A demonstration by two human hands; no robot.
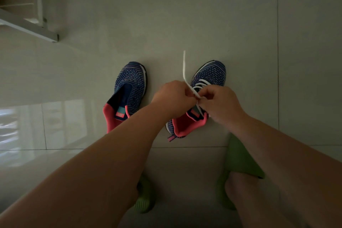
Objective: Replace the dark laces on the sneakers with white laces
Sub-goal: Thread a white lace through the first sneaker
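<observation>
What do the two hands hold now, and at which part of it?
Both the left hand and the right hand pinch the white lace above the right sneaker, where its strands cross; one free end points away.

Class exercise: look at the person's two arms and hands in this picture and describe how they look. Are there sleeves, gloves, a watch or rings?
Both forearms are bare from the bottom edge of the picture to the wrist, with no sleeves in view. The left hand and the right hand wear no gloves. No watch, bracelet or ring shows on the visible parts. The light is dim, so fine marks cannot be judged.
</observation>
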